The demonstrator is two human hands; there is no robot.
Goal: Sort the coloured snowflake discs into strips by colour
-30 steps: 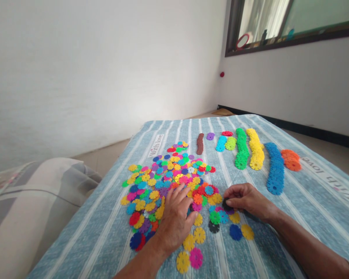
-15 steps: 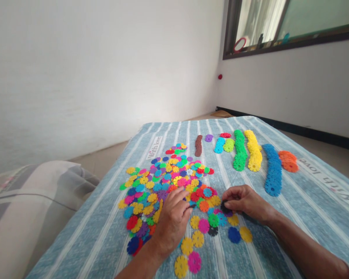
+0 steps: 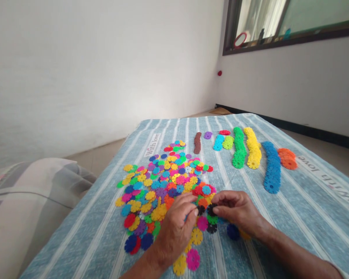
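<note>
My left hand is over the right side of a loose heap of colourful notched plastic discs. Its thumb and fingers close on a black notched disc. Just to the right, my right hand pinches another black notched disc between thumb and fingertips. The two held discs are close together. Below them a third black disc lies on the cloth, near a pink disc. A dark blue disc lies under my right wrist.
Sorted overlapping rows lie farther back: brown, green, yellow, blue and orange. Small purple, red, light blue and lime groups are among them. A striped cloth covers the table. Checked fabric lies at the left.
My right hand has moved left with its black disc, closer to my left hand. My left hand has shifted slightly right and down, and its black disc now shows its face.
</note>
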